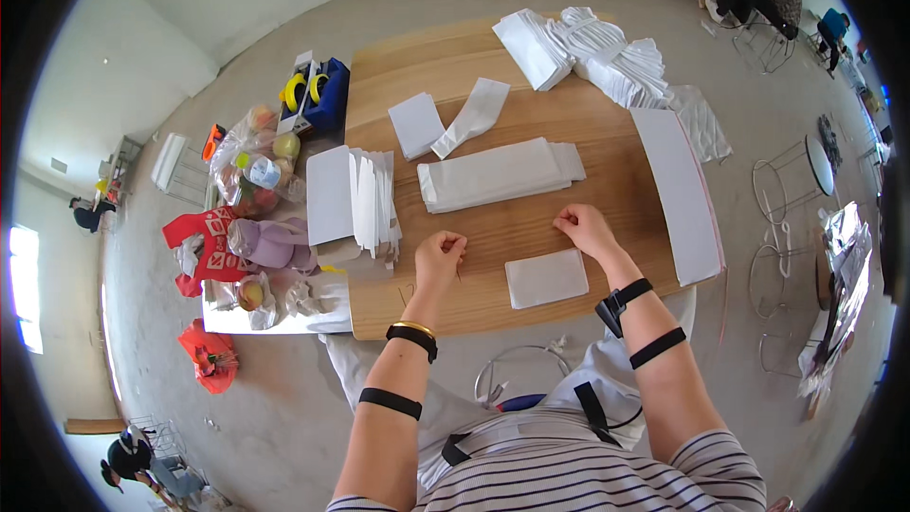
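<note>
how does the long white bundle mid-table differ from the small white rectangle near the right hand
Length: the long white bundle stretches far wider than the small white rectangle.
Build: the bundle shows layers, with some jutting out at its right end; the rectangle looks like one neat block.
Place: the bundle lies beyond the right hand, the rectangle nearer the person's body.
Shared: both lie flat on the wooden table.

A small white rectangular packet (547, 279) lies flat on the wooden table (445, 315), just beside the right hand (559, 220), slightly askew to the near edge. Beyond it, a long, flat bundle of white paper (498, 175) lies crosswise, with a narrower end sticking out at right.
</note>
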Available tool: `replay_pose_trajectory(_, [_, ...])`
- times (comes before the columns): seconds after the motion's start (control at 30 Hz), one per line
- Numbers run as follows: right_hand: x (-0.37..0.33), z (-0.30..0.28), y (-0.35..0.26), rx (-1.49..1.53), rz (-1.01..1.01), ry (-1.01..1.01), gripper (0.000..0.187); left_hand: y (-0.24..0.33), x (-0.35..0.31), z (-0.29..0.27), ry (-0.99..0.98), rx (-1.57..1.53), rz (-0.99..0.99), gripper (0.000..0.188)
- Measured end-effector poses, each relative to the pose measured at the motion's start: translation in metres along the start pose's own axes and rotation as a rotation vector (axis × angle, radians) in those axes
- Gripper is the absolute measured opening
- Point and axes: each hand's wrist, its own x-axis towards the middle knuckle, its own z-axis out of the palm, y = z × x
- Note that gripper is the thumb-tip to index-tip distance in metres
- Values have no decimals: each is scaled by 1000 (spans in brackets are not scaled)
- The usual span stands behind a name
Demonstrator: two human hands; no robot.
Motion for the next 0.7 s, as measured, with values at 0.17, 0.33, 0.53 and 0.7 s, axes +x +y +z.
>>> replay_pose_trajectory(0.17, [0,2,-3,2,-11,11,19,-1,3,-1,15,-4,12,10])
replay_pose_trajectory(0.33, [-4,8,-2,-20,-27,42,20,-3,-4,-1,28,13,51,13])
replay_pose_trajectory(0.53, [-22,37,-30,639,-114,-22,26,-16,-21,1,213,-196,23,42])
replay_pose_trajectory(0.7, [-29,31,-37,492,-184,37,21,33,-19,31,187,98,298,41])
